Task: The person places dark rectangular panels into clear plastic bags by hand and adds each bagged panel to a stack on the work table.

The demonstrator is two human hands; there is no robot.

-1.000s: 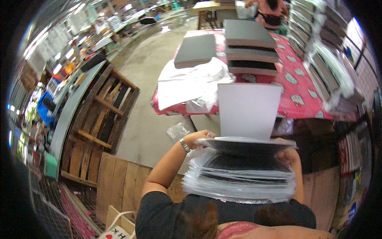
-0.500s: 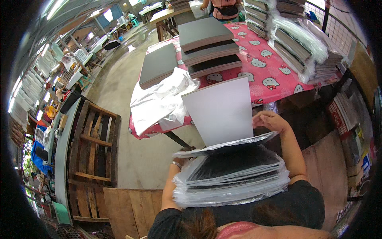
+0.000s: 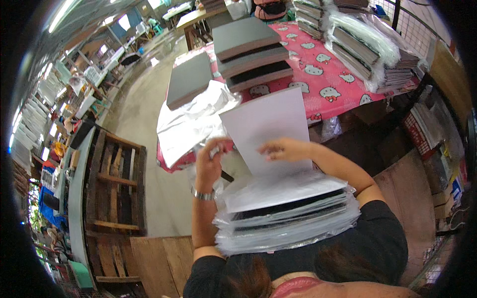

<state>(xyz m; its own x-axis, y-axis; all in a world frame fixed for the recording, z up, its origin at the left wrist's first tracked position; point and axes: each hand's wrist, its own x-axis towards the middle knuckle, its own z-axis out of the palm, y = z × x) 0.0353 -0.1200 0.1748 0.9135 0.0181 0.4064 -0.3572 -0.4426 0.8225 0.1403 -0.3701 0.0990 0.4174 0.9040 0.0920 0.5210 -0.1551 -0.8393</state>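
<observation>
A stack of flat boards in clear plastic (image 3: 293, 233) stands close against my body. On top of it lies a white-faced board under plastic film (image 3: 288, 191). Just beyond, a white panel (image 3: 268, 116) stands upright with its lower edge behind the stack. My right hand (image 3: 284, 149) hovers in front of this panel, fingers stretched to the left and slightly blurred; nothing shows in it. My left hand (image 3: 211, 161), with a metal watch on the wrist, is raised left of the panel, its fingers bent and apart, with no object visible in them.
Ahead is a table with a pink patterned cloth (image 3: 330, 74). It carries stacks of grey boards (image 3: 246, 37), crumpled white sheeting (image 3: 191, 121) and plastic-wrapped bundles (image 3: 357, 49) at right. A wooden pallet (image 3: 117, 181) stands at left; a cluttered shelf (image 3: 422, 134) is on the right.
Both hands have left the edges of the top wrapped board, which now lies lower on the stack. My left hand has risen into view; my right has moved left across the white panel.
</observation>
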